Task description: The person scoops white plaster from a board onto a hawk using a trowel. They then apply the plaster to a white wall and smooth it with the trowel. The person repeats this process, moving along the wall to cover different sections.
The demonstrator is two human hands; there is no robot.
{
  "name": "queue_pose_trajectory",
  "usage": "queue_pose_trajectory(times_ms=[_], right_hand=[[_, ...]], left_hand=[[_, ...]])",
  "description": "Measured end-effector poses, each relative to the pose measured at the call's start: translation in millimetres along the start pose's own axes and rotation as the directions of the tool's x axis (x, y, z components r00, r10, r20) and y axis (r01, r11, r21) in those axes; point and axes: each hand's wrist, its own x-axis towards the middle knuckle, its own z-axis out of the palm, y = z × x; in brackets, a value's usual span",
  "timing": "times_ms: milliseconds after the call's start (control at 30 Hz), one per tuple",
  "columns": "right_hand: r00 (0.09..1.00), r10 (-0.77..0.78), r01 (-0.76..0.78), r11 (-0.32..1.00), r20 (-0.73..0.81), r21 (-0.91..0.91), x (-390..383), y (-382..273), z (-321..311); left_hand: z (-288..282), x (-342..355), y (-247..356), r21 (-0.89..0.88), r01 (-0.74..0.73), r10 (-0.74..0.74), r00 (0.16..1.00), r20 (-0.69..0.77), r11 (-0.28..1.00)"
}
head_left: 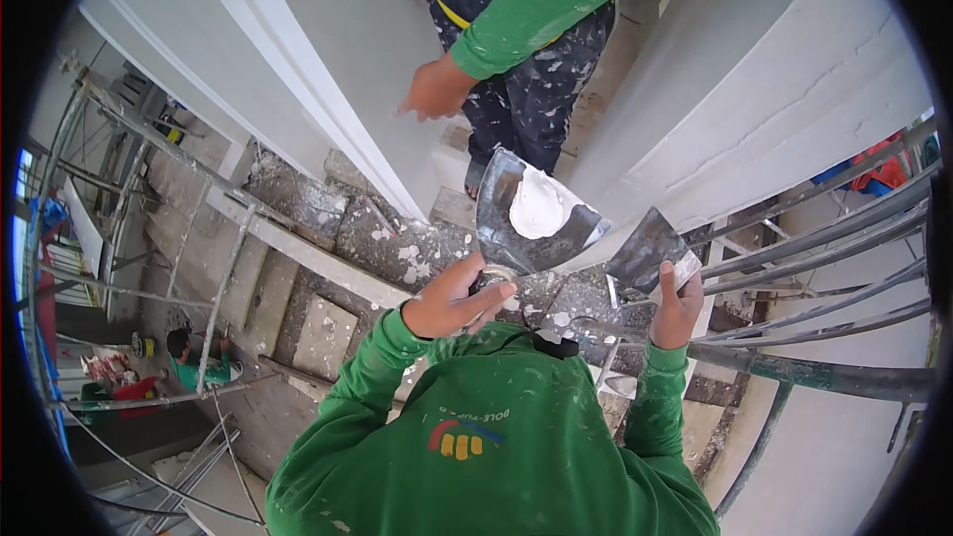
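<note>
My left hand is closed round the handle of a broad, fan-shaped metal putty knife, held out in front of my chest. A mound of white putty lies on its blade. To the right, my right hand grips a flat, dark metal scraper by its whitened edge. The two blades are close together but apart. Beyond them stands a co-worker in a green sleeve and paint-spotted trousers, one hand with a finger stretched toward the left panel.
Pale wall panels rise on the left, a plastered wall on the right. Metal scaffold rails run along both sides. Underfoot are splattered planks. Another person is lower down at left.
</note>
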Motion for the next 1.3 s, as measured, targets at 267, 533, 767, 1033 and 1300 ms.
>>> queue_pose_trajectory(times_ms=[267, 533, 767, 1033, 1300], right_hand=[[0.352, -0.840, 0.883, 0.151, 0.414, -0.444, 0, -37, -2], [0.021, -0.905, 0.956, -0.106, 0.424, -0.275, 32, -56, 8], [0.296, -0.882, 0.844, 0.421, 0.368, 0.332, 58, -86, -36], [0.738, 0.144, -0.198, 0.980, 0.659, 0.008, 35, -53, 12], [0.472, 0.271, -0.404, 0.912, 0.839, -0.067, 32, 34, 3]], left_hand=[[61, 7, 18, 0.021, -0.018, 0.024, 0.940, -0.340, 1.000], [106, 8, -7, 0.844, -0.255, 0.545, 0.836, -0.052, 0.472], [43, -8, -86, 0.739, -0.066, 0.139, 0.990, -0.038, 0.671], [66, 11, -21, 0.153, -0.020, -0.051, 0.894, 0.445, 0.988], [21, -5, -10, 0.079, -0.023, -0.011, 0.914, 0.405, 0.997]])
